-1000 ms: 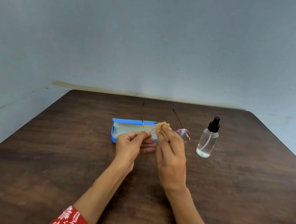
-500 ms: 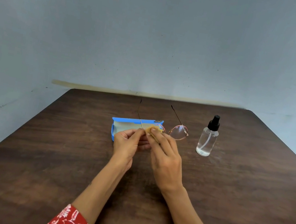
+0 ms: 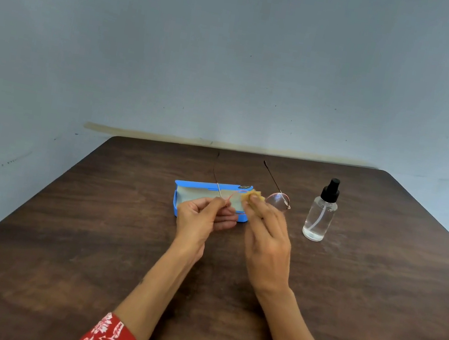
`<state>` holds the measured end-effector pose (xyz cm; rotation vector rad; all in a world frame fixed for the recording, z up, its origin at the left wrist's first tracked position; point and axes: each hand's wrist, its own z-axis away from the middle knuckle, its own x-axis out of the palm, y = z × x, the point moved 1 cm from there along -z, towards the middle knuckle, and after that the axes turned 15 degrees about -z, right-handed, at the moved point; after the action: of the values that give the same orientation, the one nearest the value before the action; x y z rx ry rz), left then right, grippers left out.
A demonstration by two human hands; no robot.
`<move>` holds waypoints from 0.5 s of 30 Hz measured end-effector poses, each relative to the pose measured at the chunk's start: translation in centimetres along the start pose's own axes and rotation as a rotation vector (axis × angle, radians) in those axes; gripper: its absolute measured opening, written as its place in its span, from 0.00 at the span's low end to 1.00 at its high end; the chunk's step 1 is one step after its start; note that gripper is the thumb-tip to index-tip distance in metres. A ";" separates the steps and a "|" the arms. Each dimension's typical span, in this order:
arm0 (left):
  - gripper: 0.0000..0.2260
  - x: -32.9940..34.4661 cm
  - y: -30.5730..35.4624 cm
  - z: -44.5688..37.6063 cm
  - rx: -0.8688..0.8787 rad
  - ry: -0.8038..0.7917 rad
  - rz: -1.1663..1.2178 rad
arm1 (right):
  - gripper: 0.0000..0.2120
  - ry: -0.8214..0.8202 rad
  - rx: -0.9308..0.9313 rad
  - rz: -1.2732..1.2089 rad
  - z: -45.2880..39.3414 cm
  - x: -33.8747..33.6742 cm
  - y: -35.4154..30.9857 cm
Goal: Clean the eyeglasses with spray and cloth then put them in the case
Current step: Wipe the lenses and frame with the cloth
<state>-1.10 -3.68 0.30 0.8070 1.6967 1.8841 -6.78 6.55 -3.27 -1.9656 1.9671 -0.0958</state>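
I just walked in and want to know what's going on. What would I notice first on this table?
Probably the two hands near the middle of the dark wooden table: the left hand pinches thin round eyeglasses while the right hand rubs a lens with a small yellow cloth. Just behind them lies an open bright blue glasses case, and to the right stands a clear spray bottle with a black top.

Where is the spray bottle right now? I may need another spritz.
In the head view the spray bottle stands upright on the table, right of the right hand and the eyeglasses, untouched.
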 end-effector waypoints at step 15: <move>0.07 0.4 -0.2 0.2 0.000 0.003 -0.014 | 0.13 -0.023 -0.028 0.030 -0.1 0.6 -0.6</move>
<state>-1.24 -3.24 0.19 0.7911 1.6995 1.8767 -6.20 5.92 -3.14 -1.9447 1.9933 -0.0383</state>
